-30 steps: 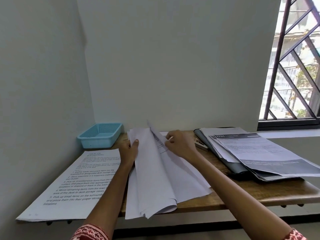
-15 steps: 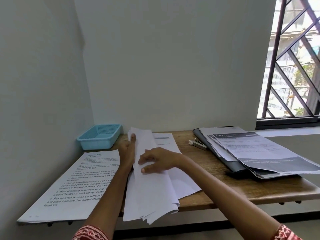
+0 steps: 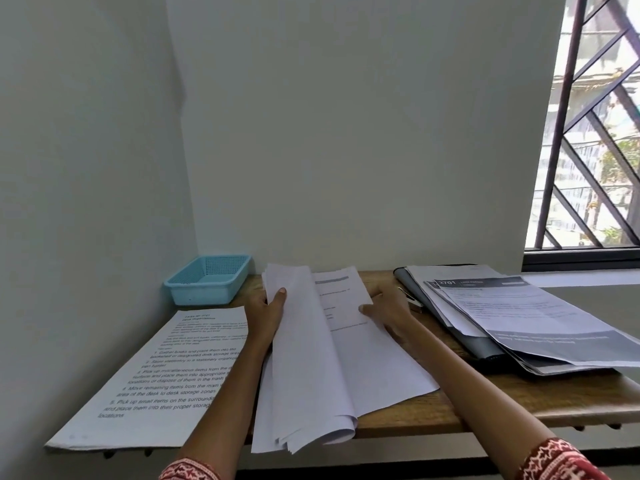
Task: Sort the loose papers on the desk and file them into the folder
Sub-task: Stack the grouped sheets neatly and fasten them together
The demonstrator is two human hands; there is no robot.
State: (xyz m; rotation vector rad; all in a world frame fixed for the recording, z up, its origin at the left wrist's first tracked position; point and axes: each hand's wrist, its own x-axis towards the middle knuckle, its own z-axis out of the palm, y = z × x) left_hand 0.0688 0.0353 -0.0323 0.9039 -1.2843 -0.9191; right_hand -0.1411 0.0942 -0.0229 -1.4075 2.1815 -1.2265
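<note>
Left hand [image 3: 266, 311] grips the paper stack [image 3: 311, 358] at tabletop [image 3: 519, 407] centre, long axis twelve-to-six; right hand [image 3: 388, 311] pinches the printed sheet [image 3: 341, 299], the folder [image 3: 460, 327] lying at three o'clock, nearer it.

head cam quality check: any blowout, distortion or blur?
Head view: window top right blown out; wide-angle bends the wall corner and grille bars; text on the instruction sheet legible, print on the right-hand pile soft; both hands sharp, no motion blur.

Folder [image 3: 460, 329]: mostly hidden beneath stacked sheets [image 3: 540, 323]. Sheet print: blurred, unreadable. Stapler [image 3: 414, 301]: partly behind right hand [image 3: 391, 311]. Window [image 3: 595, 133]: cut off at right edge.
</note>
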